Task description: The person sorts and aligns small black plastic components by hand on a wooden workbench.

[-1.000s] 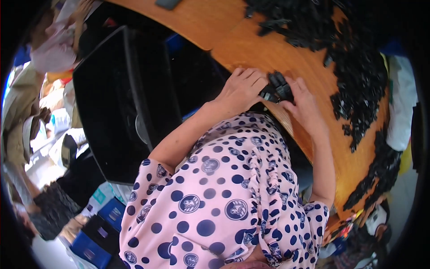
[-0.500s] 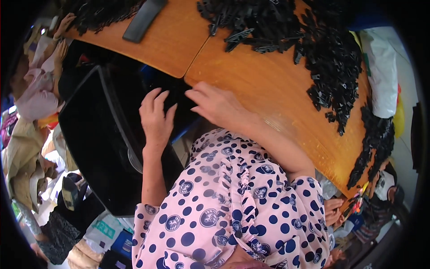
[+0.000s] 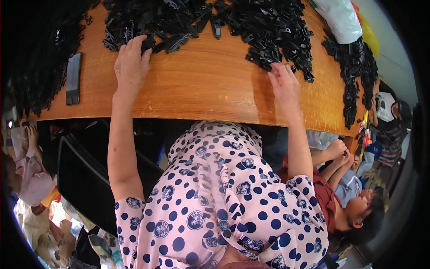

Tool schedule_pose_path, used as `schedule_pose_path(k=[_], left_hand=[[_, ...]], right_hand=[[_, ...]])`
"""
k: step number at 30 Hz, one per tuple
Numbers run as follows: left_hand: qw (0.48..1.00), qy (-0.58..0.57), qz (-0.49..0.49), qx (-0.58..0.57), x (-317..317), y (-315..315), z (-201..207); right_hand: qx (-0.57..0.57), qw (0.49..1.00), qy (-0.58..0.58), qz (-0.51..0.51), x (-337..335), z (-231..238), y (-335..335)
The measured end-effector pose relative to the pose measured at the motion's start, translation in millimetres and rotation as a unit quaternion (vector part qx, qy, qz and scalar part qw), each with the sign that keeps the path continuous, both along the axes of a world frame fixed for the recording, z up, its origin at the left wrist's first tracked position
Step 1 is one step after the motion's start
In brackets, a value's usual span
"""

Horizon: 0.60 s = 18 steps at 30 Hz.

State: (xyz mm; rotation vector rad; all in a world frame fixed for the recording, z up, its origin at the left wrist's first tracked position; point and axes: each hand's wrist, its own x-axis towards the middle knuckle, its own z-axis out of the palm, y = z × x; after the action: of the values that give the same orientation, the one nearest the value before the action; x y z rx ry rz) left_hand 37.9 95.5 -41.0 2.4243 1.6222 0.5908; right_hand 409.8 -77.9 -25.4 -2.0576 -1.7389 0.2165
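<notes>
My left hand [image 3: 131, 65] reaches to the near edge of a heap of long black plastic clip pieces [image 3: 156, 18]. Its thumb and fingers close around a black plastic piece [image 3: 148, 42]. Farther right, my right hand [image 3: 285, 87] is at the lower edge of a second heap of black plastic pieces [image 3: 268, 31], some with small rectangular holes. Thumb and forefinger come together on a piece there, mostly hidden by the fingertips. Both heaps lie on the orange-brown wooden table [image 3: 201, 85].
A dark phone-like slab [image 3: 73, 78] lies at the left beside another black heap [image 3: 40, 67]. More black pieces [image 3: 351, 67] and a white bag [image 3: 338, 18] are at the right. A black bin [image 3: 85, 179] stands below the table edge. Co-workers' hands [image 3: 338, 152] show at lower right.
My view has turned, bringing the table squarely in front. Both hands, empty over the black bin before, have moved up and apart to the two heaps and closed on pieces.
</notes>
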Motion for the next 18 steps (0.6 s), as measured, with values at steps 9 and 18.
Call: schedule_pose_path(k=[9, 18], left_hand=[[0.824, -0.532, 0.014, -0.196, 29, -64, 17], [0.932, -0.296, 0.063, -0.201, 32, -107, -10]], right_hand=[[0.013, 0.986, -0.146, 0.08, -4, -15, 16], [-0.039, 0.965, 0.228, 0.127, -80, 6, 14]])
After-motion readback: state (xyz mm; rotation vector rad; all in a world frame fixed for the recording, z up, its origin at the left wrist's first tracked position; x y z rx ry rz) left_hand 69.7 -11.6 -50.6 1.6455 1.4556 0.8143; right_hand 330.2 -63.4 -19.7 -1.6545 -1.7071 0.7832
